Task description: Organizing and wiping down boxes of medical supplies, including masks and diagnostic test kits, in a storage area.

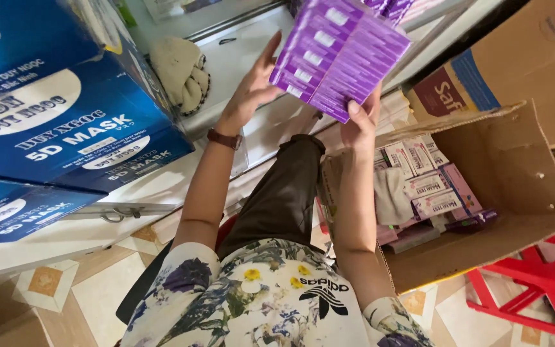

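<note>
Floral shirt nearest lens. Both hands raised: right hand grips lower edge of purple box bundle, left hand open, fingers steadying its side. Bundle above open cardboard box, half full of small packs. Step looks like mid-transfer; next move needs firm two-hand hold.

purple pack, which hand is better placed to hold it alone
Right, probably: the right hand clamps the purple pack at its lower corner, thumb on top; the left hand only touches its side, fingers open.
</note>
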